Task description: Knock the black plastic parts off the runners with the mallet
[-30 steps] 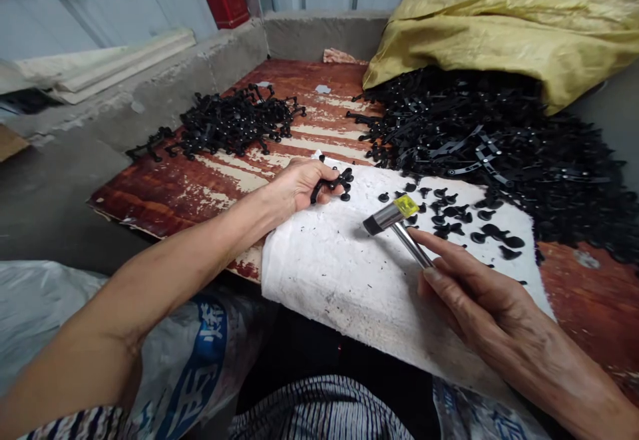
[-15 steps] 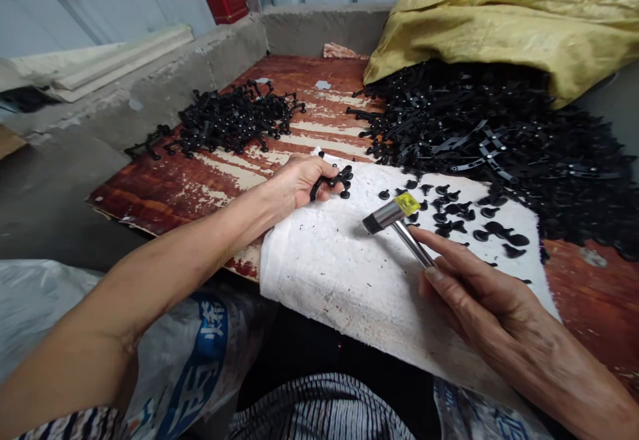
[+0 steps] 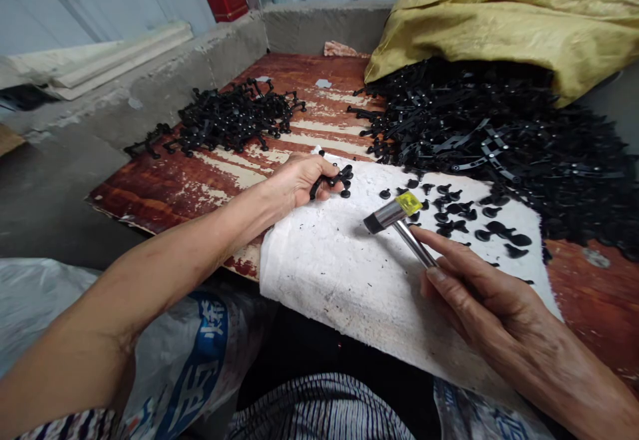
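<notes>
The left hand [image 3: 299, 184] pinches a black plastic part [image 3: 333, 180] at the far-left corner of the white pad [image 3: 339, 273], while the right hand [image 3: 479, 307] grips a small hammer [image 3: 394, 217], its shaft slanting up-left and its head just right of the part.

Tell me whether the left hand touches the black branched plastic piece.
Touching. Head view shows the left hand gripping the black branched plastic piece, fingers closed around its stem.

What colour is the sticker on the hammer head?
Yellow sticker on the hammer; it shows best in the head view.
</notes>
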A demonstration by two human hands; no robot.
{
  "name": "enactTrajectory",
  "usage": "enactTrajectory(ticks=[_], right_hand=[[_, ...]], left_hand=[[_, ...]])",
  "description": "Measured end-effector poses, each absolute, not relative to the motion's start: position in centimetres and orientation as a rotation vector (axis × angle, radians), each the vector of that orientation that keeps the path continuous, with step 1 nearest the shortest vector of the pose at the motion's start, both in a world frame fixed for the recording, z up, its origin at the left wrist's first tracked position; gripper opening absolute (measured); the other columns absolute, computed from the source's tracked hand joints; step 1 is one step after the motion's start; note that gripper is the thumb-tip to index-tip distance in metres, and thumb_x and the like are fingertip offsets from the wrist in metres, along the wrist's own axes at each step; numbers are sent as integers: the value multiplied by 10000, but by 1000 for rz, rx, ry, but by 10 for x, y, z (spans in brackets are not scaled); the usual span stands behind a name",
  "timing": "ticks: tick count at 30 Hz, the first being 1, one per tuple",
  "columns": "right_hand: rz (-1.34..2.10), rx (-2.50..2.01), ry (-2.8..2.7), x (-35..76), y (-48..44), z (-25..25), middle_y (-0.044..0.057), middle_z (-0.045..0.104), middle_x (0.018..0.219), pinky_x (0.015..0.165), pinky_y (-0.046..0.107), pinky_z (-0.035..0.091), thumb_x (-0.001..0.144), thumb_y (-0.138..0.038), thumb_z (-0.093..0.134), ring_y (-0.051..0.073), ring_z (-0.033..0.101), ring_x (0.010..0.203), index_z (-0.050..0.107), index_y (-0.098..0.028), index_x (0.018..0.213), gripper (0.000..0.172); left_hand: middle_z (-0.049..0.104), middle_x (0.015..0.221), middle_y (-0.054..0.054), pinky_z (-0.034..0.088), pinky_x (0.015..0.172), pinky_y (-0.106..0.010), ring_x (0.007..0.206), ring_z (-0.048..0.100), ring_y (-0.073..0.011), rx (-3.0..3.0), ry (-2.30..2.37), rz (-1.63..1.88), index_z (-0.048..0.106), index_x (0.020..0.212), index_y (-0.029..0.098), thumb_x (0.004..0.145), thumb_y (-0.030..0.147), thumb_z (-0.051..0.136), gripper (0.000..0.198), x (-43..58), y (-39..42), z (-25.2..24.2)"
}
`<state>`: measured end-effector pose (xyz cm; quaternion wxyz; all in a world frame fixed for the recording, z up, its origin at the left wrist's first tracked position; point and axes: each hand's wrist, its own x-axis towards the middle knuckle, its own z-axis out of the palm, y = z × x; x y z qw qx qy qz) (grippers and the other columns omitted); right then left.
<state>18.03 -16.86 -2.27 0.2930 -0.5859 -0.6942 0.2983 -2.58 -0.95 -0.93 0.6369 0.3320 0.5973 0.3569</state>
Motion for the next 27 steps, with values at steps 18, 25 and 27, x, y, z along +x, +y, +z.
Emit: enactTrajectory(ticks=[18, 25, 27], right_hand=[[743, -1562, -1861, 180, -168, -25, 95, 776, 893, 605, 290, 609, 913, -357, 481, 191, 709, 641, 618, -188, 1335, 475], [726, -1549, -1894, 177, -168, -25, 114, 748, 1132, 709, 332, 619, 912, -334, 478, 222, 745, 814, 604, -180, 1349, 480], [726, -1544, -1895, 175, -168, -25, 117, 761, 1086, 695, 332, 620, 910, -334, 473, 214, 743, 760, 611, -167, 1340, 482]], left_hand=[[607, 487, -33, 287, 307, -175, 401, 582, -115, 867, 1422, 853, 579, 774, 125, 730, -45, 552, 177, -23, -9, -11], [595, 528, -30, 280, 327, -175, 399, 579, -102, 946, 1469, 938, 471, 643, 160, 756, -48, 550, 250, -19, -18, -8], [593, 539, -26, 279, 336, -177, 400, 575, -98, 937, 1474, 958, 454, 641, 167, 756, -49, 557, 265, -18, -21, -7]])
